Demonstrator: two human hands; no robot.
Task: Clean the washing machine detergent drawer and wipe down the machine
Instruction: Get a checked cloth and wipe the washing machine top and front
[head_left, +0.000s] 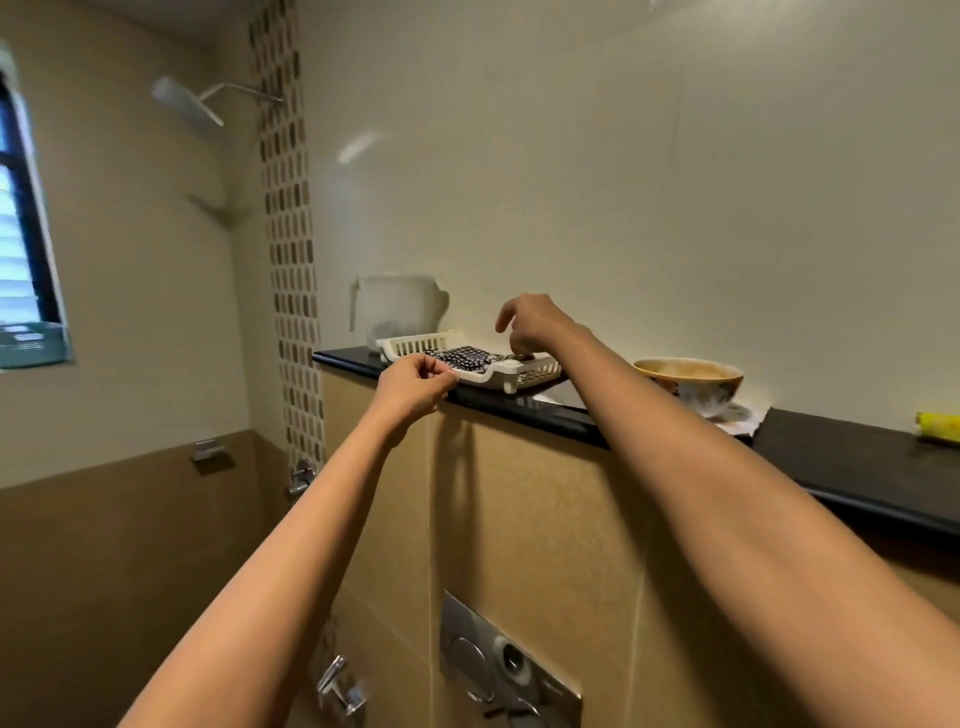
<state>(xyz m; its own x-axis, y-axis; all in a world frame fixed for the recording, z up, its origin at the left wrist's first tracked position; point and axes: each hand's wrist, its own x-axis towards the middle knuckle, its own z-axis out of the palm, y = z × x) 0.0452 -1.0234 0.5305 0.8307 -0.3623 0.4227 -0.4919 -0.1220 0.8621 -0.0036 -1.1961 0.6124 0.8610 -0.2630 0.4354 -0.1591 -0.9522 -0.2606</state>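
Note:
A white slotted tray (524, 375) sits on the black ledge (857, 467). A black-and-white patterned cloth (462, 357) lies in it. My left hand (415, 387) has its fingers curled and pinches the tray's near left rim beside the cloth. My right hand (535, 325) reaches over the tray from the right. Its index finger is raised, and the other fingertips curl down onto a small brown thing (521, 357) at the cloth's right end. No washing machine or detergent drawer is in view.
A white jug (400, 306) stands behind the tray against the wall. A brown bowl (691, 379) and a yellow item (937, 426) lie further right on the ledge. Below are a chrome flush plate (504, 670) and taps (337, 686). A shower head (187, 104) hangs at upper left.

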